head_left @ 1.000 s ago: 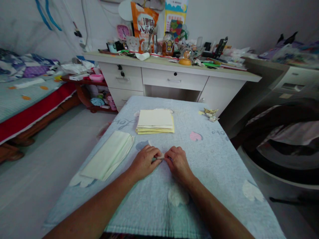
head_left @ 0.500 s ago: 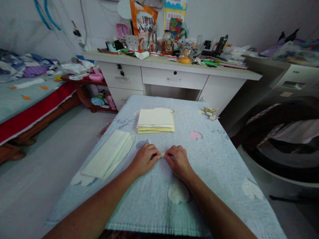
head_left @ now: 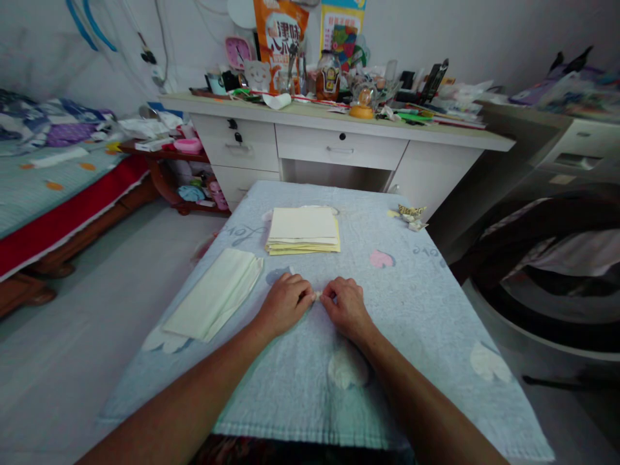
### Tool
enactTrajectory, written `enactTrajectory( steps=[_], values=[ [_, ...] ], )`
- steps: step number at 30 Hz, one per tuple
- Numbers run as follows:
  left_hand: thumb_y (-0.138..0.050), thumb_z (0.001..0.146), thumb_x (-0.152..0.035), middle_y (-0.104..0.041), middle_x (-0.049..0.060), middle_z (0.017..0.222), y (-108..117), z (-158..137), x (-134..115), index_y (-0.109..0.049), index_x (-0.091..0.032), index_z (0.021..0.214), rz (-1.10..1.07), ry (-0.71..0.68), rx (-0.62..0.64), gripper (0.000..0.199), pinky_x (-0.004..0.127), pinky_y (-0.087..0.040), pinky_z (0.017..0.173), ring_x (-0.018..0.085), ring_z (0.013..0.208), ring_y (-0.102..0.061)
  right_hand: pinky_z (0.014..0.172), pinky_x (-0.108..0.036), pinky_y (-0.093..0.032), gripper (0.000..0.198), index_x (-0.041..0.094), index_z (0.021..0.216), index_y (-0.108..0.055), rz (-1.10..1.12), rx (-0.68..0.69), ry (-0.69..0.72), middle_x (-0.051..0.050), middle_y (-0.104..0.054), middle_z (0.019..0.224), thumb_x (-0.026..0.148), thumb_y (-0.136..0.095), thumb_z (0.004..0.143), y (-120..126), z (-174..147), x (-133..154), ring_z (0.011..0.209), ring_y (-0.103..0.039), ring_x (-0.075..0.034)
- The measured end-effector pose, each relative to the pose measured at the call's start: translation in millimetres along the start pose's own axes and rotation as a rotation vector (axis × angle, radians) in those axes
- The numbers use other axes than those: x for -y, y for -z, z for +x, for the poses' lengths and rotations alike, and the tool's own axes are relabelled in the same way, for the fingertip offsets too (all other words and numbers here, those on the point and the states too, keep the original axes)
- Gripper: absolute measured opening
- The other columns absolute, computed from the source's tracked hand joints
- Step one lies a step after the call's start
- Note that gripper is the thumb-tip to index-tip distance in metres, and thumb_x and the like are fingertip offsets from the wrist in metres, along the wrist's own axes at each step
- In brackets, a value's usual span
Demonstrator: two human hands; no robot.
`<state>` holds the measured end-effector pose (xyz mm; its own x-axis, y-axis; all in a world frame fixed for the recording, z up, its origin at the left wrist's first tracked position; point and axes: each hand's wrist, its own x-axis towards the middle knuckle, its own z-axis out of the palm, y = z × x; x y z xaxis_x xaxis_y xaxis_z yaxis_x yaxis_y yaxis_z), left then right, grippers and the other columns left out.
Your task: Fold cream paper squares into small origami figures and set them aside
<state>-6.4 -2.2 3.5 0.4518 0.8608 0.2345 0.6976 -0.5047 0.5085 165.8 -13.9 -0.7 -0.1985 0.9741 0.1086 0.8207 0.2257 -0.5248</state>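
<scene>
Above the middle of the blue cloth, my left hand and my right hand face each other, fingertips pinched. Between them stretches a small pale twisted piece, perhaps paper; the fingers cover most of it and its exact kind is too small to tell. Each hand grips one end. Beyond my hands lies a stack of cream and yellow paper sheets. A folded pale-green sheet bundle rests at an angle to the left of my left forearm.
The cloth-covered table has a small crumpled patterned wrapper at its far right. Behind stands a white desk crowded with jars and bags. A bed is on the left, a washing machine on the right.
The view has tipped slightly, so the table sits a little higher. Both hands keep their pinch on the small pale piece, with the fingers shifted only slightly.
</scene>
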Motion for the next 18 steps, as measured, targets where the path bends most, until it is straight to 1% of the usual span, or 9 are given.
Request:
enactTrajectory(
  steps=[9, 14, 18],
  values=[
    [-0.052, 0.088, -0.025, -0.058, 0.002, 0.074, -4.5, 0.7, -1.5, -0.058, -0.018, 0.071, 0.059, 0.058, 0.011, 0.020, 0.032, -0.038, 0.074, 0.018, 0.076, -0.052, 0.074, -0.029, -0.027, 0.007, 0.018, 0.081, -0.062, -0.037, -0.025, -0.018, -0.003, -0.060, 0.082, 0.025, -0.061, 0.083, -1.1, -1.5, 2.4, 0.084, -0.048, -0.018],
    [-0.050, 0.089, -0.025, -0.058, 0.002, 0.076, -6.1, 0.4, -0.8, -0.057, -0.019, 0.072, 0.090, 0.054, 0.023, 0.020, 0.033, -0.037, 0.075, 0.019, 0.078, -0.052, 0.073, -0.029, -0.026, 0.017, 0.019, 0.079, -0.063, -0.072, 0.001, -0.015, -0.003, -0.060, 0.082, 0.028, -0.053, 0.089, -0.1, -0.7, 2.9, 0.082, -0.048, -0.017],
    [-0.049, 0.089, -0.025, -0.058, 0.003, 0.077, -7.3, 0.7, -0.4, -0.057, -0.019, 0.072, 0.118, 0.060, 0.039, 0.020, 0.033, -0.037, 0.076, 0.019, 0.080, -0.052, 0.073, -0.031, -0.025, 0.020, 0.020, 0.082, -0.064, -0.171, 0.001, -0.066, -0.005, -0.059, 0.089, 0.033, -0.052, 0.090, 0.3, -0.7, 6.4, 0.087, -0.047, -0.020]
  ],
)
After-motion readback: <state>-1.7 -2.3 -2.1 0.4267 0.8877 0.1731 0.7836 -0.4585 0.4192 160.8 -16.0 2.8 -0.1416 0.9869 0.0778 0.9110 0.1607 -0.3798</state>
